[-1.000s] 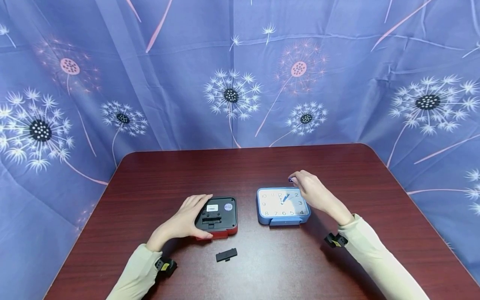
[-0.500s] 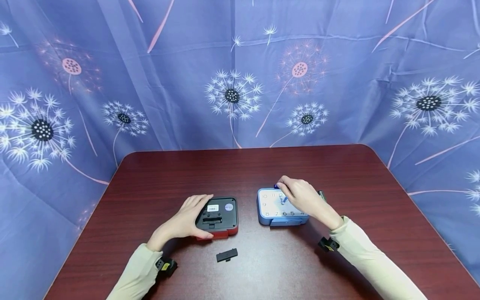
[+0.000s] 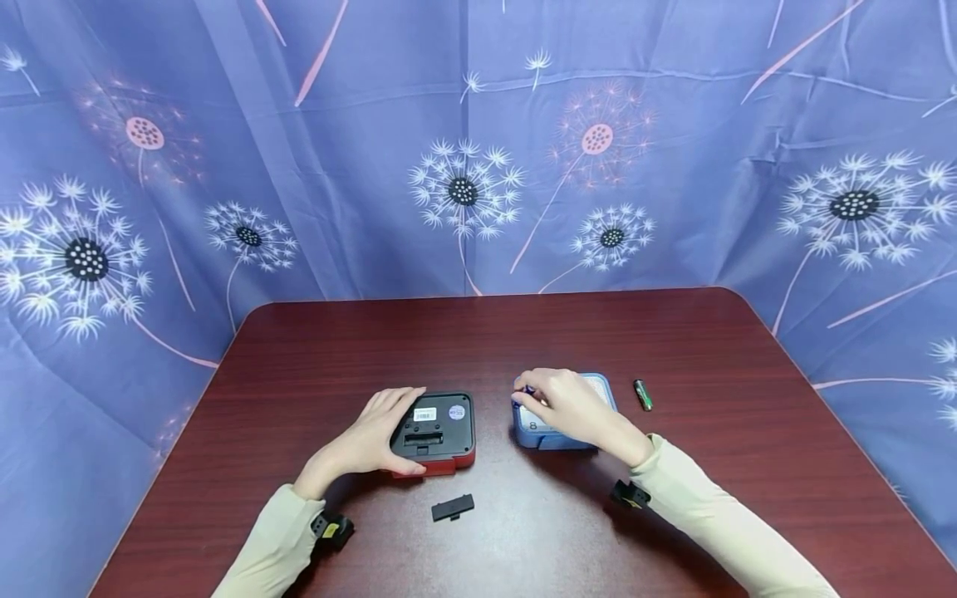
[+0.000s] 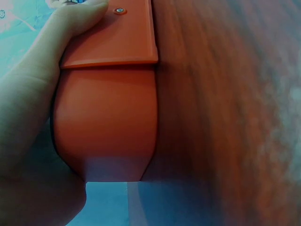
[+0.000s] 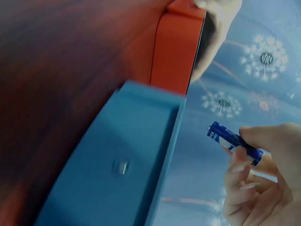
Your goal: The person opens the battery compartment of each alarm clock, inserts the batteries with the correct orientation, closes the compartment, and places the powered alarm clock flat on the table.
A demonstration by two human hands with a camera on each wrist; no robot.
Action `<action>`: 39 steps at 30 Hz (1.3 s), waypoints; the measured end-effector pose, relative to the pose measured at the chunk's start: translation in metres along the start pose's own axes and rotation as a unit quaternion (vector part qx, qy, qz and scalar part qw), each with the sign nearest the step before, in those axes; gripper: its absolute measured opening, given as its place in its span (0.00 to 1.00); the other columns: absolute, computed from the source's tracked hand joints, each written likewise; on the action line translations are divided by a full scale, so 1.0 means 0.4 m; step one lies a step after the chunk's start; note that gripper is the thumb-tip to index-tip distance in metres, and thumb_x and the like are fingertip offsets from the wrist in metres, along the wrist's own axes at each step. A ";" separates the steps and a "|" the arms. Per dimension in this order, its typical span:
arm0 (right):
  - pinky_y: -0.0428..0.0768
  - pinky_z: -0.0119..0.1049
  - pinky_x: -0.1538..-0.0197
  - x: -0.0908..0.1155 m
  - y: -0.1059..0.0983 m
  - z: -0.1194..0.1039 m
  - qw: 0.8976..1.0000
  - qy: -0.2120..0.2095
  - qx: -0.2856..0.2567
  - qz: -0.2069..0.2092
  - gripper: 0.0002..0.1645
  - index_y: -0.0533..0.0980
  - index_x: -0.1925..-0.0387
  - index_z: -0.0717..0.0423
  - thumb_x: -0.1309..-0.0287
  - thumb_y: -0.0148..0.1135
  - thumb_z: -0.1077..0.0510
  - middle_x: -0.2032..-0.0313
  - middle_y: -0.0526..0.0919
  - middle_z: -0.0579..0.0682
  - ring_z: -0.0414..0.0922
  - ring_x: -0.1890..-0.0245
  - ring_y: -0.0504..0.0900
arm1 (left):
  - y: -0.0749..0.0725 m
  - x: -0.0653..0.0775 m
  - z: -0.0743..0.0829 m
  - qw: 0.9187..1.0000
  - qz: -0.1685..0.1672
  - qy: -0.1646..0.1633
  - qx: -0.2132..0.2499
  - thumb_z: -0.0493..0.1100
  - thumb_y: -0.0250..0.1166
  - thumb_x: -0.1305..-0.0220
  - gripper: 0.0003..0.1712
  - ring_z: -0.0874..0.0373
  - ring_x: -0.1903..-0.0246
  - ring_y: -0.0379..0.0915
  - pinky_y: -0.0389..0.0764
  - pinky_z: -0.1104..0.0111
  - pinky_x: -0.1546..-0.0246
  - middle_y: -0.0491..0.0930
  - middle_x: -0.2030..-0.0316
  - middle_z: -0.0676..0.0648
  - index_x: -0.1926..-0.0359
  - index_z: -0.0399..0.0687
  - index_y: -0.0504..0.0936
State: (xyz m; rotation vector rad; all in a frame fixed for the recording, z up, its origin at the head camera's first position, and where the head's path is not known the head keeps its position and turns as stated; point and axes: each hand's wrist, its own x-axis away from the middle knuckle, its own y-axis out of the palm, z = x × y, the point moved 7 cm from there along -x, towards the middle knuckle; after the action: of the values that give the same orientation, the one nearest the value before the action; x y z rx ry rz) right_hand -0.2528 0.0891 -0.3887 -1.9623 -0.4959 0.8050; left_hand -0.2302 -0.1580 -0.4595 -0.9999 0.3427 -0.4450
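Note:
A red clock (image 3: 457,429) lies face down, its black back with an open battery slot (image 3: 423,438) turned up. My left hand (image 3: 362,438) grips its left end, thumb on the near side and fingers over the far side. In the right wrist view, a blue battery (image 5: 235,142) is pinched between the thumb and fingers of my right hand (image 3: 571,409). That hand is above the blue clock (image 3: 555,442), which lies face up, and hides much of its dial. A small black battery cover (image 3: 453,507) lies on the table nearer to me.
A green battery (image 3: 643,395) lies on the dark red table (image 3: 359,340), right of the blue clock. Behind the table hangs a blue curtain (image 3: 359,149) with dandelion prints.
My right hand has moved left across the blue clock with the blue battery, toward the red clock. The green battery on the table has come into view. My left hand has stayed put.

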 end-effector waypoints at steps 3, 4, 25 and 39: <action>0.70 0.23 0.73 -0.009 0.019 -0.031 1.000 -0.021 -0.007 -0.010 0.06 0.81 0.62 0.51 0.37 0.61 0.54 0.71 0.83 0.42 0.30 0.79 0.69 | -0.001 -0.001 0.001 1.000 0.001 0.001 -0.001 0.66 0.76 0.63 0.65 0.43 0.35 0.57 0.60 0.42 0.36 0.64 0.34 0.40 0.28 0.42 0.59; 0.71 0.23 0.73 -0.012 0.025 -0.041 0.999 -0.028 -0.009 -0.013 0.06 0.81 0.62 0.51 0.37 0.61 0.55 0.70 0.83 0.42 0.31 0.79 0.69 | 0.000 -0.001 0.002 1.000 0.001 0.001 -0.002 0.67 0.76 0.63 0.65 0.43 0.35 0.57 0.60 0.42 0.36 0.64 0.34 0.40 0.28 0.42 0.59; 0.82 0.33 0.56 -0.052 0.134 -0.186 0.990 -0.112 -0.001 -0.081 0.13 0.81 0.50 0.52 0.34 0.57 0.58 0.56 0.86 0.45 0.37 0.60 0.84 | 0.002 -0.001 0.000 1.000 0.004 0.015 -0.008 0.66 0.76 0.63 0.65 0.42 0.35 0.57 0.58 0.42 0.35 0.64 0.34 0.39 0.28 0.41 0.58; 0.77 0.28 0.73 -0.074 0.175 -0.198 0.990 -0.107 0.035 -0.083 0.09 0.83 0.58 0.49 0.39 0.64 0.54 0.66 0.85 0.41 0.35 0.74 0.80 | 0.000 0.000 0.003 1.000 0.010 0.020 -0.014 0.65 0.76 0.63 0.64 0.42 0.36 0.57 0.59 0.43 0.36 0.65 0.35 0.39 0.29 0.40 0.59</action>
State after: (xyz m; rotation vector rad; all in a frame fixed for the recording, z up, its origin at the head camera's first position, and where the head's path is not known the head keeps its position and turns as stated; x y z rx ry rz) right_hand -0.2162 -0.0117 -0.4116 -1.7524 -0.7382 0.9172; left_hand -0.2295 -0.1573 -0.4589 -1.0146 0.3955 -0.4433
